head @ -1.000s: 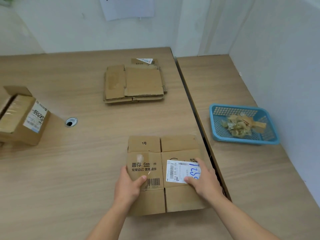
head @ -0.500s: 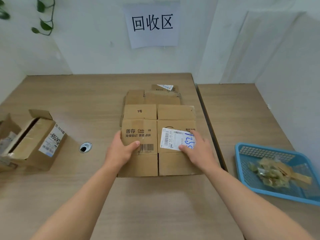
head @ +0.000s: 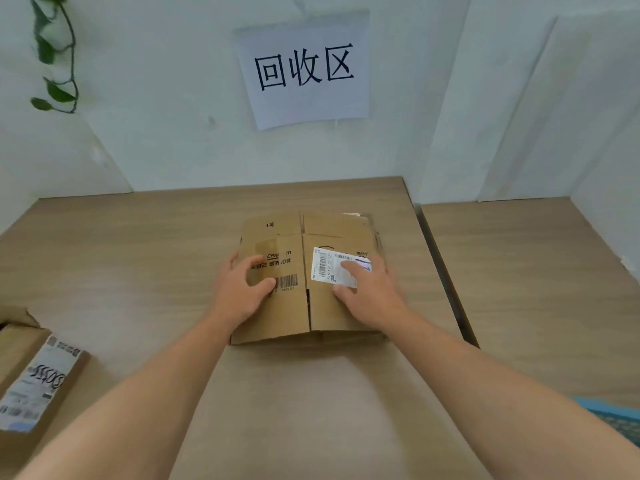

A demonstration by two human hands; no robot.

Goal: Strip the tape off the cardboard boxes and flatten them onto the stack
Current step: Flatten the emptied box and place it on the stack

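Nearest, bare table (head: 311, 410) lies open between the forearms, with an unflattened box (head: 38, 375) cut off at the left edge and a blue basket (head: 620, 420) corner at the right. Farther out, the left hand (head: 239, 289) and right hand (head: 367, 289) lie apart, fingers spread flat on the flattened box (head: 277, 317), the right fingertips on its white label (head: 325, 268). Edges of the stack (head: 376, 233) peek from beneath its right side, near the seam (head: 443, 271) between the tables. Open tabletop runs on to the wall.
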